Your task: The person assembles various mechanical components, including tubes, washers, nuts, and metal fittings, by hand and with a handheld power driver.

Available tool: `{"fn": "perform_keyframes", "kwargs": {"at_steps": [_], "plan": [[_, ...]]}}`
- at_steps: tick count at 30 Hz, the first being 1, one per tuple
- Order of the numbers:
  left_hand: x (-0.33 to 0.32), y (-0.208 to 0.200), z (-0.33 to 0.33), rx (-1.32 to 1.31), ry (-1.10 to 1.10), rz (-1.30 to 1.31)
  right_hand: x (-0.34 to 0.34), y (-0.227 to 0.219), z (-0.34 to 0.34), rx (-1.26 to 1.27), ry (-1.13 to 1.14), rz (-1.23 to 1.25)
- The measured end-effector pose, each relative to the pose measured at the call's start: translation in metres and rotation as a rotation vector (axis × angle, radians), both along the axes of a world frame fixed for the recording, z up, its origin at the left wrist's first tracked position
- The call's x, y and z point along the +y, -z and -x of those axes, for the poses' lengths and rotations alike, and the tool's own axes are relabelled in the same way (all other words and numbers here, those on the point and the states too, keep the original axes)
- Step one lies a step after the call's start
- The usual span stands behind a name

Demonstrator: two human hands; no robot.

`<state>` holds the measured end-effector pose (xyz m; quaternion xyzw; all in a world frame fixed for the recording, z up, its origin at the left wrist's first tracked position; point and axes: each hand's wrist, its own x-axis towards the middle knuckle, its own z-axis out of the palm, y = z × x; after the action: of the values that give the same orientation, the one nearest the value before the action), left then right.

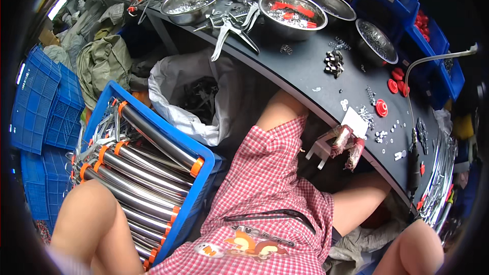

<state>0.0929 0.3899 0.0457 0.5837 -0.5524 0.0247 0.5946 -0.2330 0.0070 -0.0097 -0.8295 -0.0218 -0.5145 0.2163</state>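
Neither of my hands shows; only my bent left arm at the lower left and my bent right arm at the lower right come into view. My left elbow is nearest a blue crate (199, 193) filled with shiny metal tubes (140, 168) that have orange end rings. To the right, at the table's edge, a small fixture (322, 148) carries two wrapped handles (347, 147) and a white plate (355, 123). A steel hand tool with long lever handles (227, 30) lies near the far-left edge of the dark table (305, 66).
Steel bowls (285, 29) of small parts stand at the back. Springs, clips and red caps (381, 108) lie scattered on the tabletop. Blue bins (389, 0) line its far right side. A white sack (168, 86) with dark parts stands beyond the crate. Thin metal rods (439, 178) lie at right.
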Motion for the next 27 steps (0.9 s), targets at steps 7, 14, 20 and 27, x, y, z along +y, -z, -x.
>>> {"fn": "perform_keyframes", "kwargs": {"at_steps": [7, 14, 20, 27], "plan": [[-0.212, 0.126, -0.159, -0.45, 0.119, -1.919, -0.034, 0.001, -0.042, -0.166, 0.094, 0.186], [-0.22, 0.39, -0.298, -0.425, -0.416, -1.724, -0.056, -0.005, -0.062, -0.215, 0.22, 0.326], [-0.246, 0.402, -0.301, -0.612, -0.125, -1.721, 0.018, -0.02, -0.021, -0.082, 0.577, 0.451], [-0.179, 0.435, -0.374, -0.809, -0.14, -1.473, 0.051, -0.024, -0.016, 0.095, 0.561, 0.306]]}}
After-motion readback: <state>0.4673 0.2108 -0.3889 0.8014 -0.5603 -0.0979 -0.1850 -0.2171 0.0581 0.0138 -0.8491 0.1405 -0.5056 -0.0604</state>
